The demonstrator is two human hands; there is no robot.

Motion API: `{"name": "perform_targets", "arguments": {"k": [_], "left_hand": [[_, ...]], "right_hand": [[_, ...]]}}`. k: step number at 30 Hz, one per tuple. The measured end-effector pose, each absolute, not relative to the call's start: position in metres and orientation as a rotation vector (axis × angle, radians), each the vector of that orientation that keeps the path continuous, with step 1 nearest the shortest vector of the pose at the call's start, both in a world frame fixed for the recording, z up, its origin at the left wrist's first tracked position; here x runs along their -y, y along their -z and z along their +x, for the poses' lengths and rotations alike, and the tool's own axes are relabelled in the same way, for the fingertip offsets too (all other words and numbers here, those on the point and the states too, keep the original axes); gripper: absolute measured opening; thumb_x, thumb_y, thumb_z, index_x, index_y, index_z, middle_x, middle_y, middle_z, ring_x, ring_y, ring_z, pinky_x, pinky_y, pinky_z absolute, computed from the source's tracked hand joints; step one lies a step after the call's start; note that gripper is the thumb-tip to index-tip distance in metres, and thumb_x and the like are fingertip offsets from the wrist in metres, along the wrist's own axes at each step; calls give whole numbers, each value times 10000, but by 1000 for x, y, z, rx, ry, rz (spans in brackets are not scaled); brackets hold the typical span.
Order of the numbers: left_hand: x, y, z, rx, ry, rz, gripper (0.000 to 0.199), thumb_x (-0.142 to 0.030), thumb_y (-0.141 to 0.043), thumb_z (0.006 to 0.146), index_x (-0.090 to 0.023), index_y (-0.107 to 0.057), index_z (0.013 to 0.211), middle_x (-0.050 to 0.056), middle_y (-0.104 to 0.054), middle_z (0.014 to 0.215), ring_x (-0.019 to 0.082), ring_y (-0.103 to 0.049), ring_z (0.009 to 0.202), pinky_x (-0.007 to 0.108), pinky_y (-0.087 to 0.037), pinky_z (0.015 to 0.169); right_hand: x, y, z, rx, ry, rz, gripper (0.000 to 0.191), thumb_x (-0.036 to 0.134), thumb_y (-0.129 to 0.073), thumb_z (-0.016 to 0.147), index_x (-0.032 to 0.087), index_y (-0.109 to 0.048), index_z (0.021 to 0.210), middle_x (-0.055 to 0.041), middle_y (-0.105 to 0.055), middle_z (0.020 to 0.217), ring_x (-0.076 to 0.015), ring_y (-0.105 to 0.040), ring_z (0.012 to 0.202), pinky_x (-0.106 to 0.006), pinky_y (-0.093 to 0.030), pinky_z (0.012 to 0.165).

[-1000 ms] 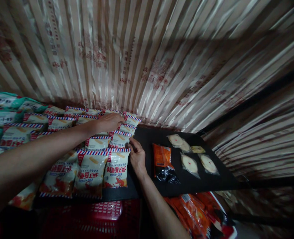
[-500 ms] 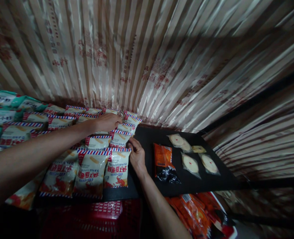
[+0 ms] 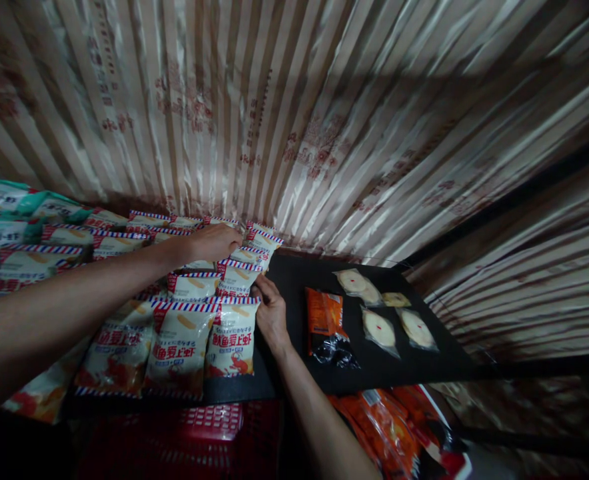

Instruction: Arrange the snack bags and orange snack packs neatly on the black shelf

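Rows of white snack bags with red and blue striped edges stand on the black table [image 3: 294, 333]. My left hand [image 3: 217, 242] reaches over them to the back rows, its fingers bent down against a bag there; its fingertips are partly hidden. Beside the right-hand column, my right hand [image 3: 271, 308] has its curled fingers at the side of a white snack bag [image 3: 238, 277]. In front of it stands another white bag [image 3: 232, 339], upright at the row's right end.
Green bags [image 3: 4, 232] stand at the far left. An orange packet [image 3: 324, 320] and several clear-wrapped round pieces [image 3: 380, 330] lie to the right. Below are a red basket [image 3: 209, 423] and a container of orange packets [image 3: 382, 430]. A striped sheet [image 3: 294, 127] hangs behind.
The view has shifted very slightly. Both hands stay almost where they were, at the same bags.
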State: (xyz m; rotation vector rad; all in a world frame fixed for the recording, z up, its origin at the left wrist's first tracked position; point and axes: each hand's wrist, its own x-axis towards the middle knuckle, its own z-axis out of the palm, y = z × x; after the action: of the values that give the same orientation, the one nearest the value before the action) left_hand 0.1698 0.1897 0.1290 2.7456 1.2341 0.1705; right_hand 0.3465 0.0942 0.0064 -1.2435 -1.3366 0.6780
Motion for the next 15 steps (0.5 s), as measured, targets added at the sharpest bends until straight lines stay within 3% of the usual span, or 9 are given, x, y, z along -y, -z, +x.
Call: {"name": "perform_targets", "arguments": {"k": [10,15], "left_hand": [[-182,-136,174,-1193,-156,2699,323,-183,-352,870,-142,-672,846,82,-688,873,144,-585,756,254,-386,696],[-188,-134,172,-1176,-186,2693,316,-182,-362,850,-147,-676,863,68,-686,875,152,-581,745,263,-398,695]], "right_hand": [[-94,-11,349,1363,-700,-1247,255,255,-567,774,249,-707,987,-54,-649,1108,-204,-582,1066,-374,-443,968],[-101,-18,361,1335,-516,-1316,316,355,-491,845,192,-664,1053,-86,-652,1077,-203,-585,1022,-372,-444,939]]}}
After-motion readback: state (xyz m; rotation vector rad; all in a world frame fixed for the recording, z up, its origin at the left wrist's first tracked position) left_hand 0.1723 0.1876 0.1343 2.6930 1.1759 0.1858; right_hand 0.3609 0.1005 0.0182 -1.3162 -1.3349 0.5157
